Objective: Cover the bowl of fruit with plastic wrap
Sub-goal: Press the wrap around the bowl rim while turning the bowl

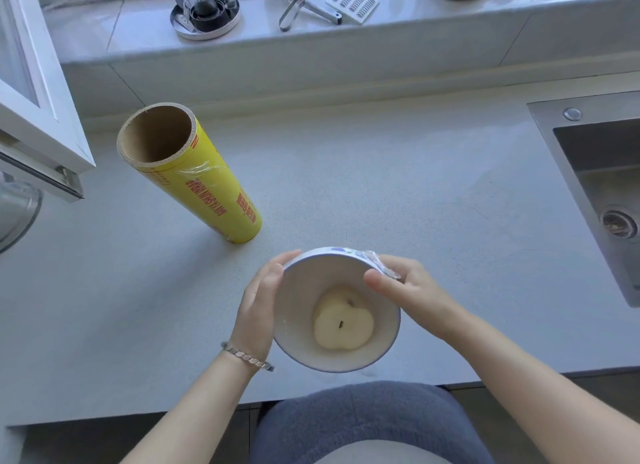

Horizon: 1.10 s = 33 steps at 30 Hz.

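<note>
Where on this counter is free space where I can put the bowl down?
Bare countertop stretches between the wrap roll and the sink, beyond the bowl. Also left of the left hand. The back ledge is crowded with utensils.

One wide-angle camera rides on the person's head, tilted steeply down, close over the counter [398, 193]; the window ledge [450, 38] lines the top.

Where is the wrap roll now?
Head view: the roll stands on end on the counter, left of and beyond the bowl.
</note>
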Available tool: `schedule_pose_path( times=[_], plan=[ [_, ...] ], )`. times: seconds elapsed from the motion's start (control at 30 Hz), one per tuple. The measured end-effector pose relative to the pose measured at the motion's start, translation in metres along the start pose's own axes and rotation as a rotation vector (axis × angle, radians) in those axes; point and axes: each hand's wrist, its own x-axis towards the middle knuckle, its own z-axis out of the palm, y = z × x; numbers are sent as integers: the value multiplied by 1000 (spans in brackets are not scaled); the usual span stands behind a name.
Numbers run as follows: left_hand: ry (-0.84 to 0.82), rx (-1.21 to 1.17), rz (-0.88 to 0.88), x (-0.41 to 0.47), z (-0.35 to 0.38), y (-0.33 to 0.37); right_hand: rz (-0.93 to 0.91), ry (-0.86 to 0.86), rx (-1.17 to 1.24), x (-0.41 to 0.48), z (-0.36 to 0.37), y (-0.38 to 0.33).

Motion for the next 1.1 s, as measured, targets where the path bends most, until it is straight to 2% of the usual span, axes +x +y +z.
schedule_pose_path(
  times=[0.1,0.17,0.4,0.53,0.63,0.73,0.87,0.97,1.1],
  plan=[
    [-263,184,-15,7,-5,13,43,19,-16,-1,0,4],
    [-358,223,-39,9,1,16,68,42,-41,0,2,6],
    [-114,160,-34,5,12,1,122,53,-92,4,7,2],
    [-14,234,-14,5,12,0,112,141,-114,10,4,-10],
    [30,279,0,5,10,0,132,145,-164,14,3,-15],
    [50,302,1,3,8,2,152,152,-154,14,3,-15],
    [56,321,20,0,8,3,136,248,-223,13,7,-14],
    [11,354,37,-2,9,3,62,318,-281,17,11,-17],
    [-36,331,67,-3,9,7,21,327,-361,22,14,-24]
  ],
)
